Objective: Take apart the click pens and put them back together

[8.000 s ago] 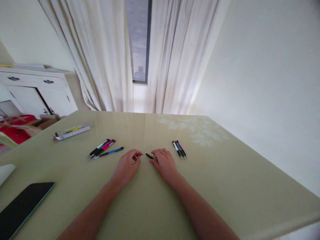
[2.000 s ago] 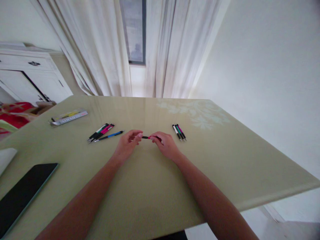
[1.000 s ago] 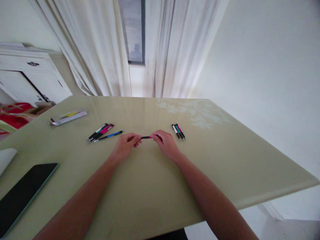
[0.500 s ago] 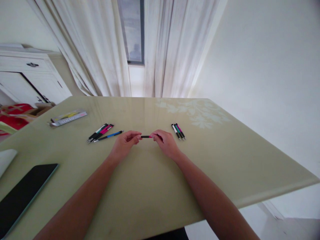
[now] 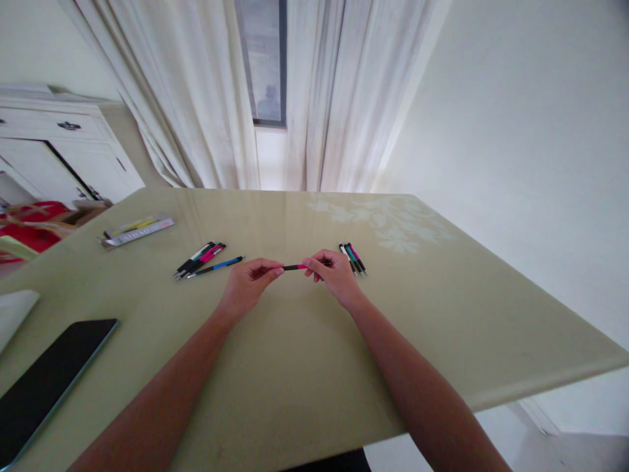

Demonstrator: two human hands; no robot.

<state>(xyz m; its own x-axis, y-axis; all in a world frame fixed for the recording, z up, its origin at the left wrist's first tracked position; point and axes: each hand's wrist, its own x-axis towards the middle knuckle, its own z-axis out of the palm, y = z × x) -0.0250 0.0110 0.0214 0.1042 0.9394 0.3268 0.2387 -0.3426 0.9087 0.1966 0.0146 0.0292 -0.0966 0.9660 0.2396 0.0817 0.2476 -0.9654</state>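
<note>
A pink and black pen (image 5: 295, 267) is held level above the table between my two hands. My left hand (image 5: 251, 280) pinches its left, black end. My right hand (image 5: 334, 274) grips the pink part with thumb and fingers, which partly cover it. Left of my left hand lies a blue and black pen (image 5: 219, 266), beside a bunch of several pens (image 5: 200, 259) in pink, black, green and white. Just past my right hand, a small row of pens (image 5: 354, 258) in white, green and purple lies side by side.
A clear-topped pen box (image 5: 140, 229) with something yellow inside lies at the back left of the pale table (image 5: 304, 367). A black tablet-like slab (image 5: 54, 387) rests at the near left, with a white object (image 5: 14, 311) behind it. The table's edge runs along the right.
My right hand has shifted slightly right and its grip on the pen has changed, with more of the pink part showing. The view has moved a little.
</note>
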